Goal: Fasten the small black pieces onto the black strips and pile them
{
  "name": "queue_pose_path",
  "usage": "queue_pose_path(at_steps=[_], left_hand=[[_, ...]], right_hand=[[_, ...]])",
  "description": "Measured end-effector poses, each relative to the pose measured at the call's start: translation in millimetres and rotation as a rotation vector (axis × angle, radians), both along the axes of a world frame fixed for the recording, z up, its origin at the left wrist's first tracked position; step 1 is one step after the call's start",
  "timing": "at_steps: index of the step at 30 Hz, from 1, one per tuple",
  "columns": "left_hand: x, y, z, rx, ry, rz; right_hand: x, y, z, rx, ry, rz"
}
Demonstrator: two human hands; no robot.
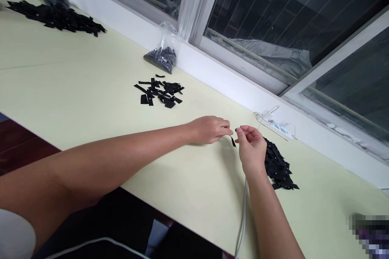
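- A small black strip (233, 141) was seen hanging over the tabletop (75, 85), just where the fingertips of both hands met
- The left hand (209, 129) was pinched shut at the strip; the right hand (251, 145) was curled, thumb and forefinger closed; which one gripped the strip could not be told
- A heap of black pieces (278, 166) was piled just right of the strip
- Scattered black pieces (159, 91) were spread well left of the strip
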State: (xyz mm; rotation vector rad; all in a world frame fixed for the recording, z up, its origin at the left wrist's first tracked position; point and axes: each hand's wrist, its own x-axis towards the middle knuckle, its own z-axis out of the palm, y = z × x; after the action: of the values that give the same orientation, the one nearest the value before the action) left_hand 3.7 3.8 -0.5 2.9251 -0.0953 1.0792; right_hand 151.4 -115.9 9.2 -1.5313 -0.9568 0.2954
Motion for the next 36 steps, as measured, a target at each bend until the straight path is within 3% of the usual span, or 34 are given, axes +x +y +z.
queue_pose_path(at_steps=[7,24,36], left_hand=[[0.0,-0.6,0.6,0.019,0.011,-0.003],[-0.7,-1.9,0.1,0.057,0.05,0.03],[1.8,-3.1,-2.2,0.053,0.074,0.043]], right_hand=[[4.2,0.3,-3.3,-0.054,-0.071,0.048],[0.2,0.7,-2.1,-0.003,0.115,0.101],[-3.0,2.0,-7.9,-0.062,-0.141,0.088]])
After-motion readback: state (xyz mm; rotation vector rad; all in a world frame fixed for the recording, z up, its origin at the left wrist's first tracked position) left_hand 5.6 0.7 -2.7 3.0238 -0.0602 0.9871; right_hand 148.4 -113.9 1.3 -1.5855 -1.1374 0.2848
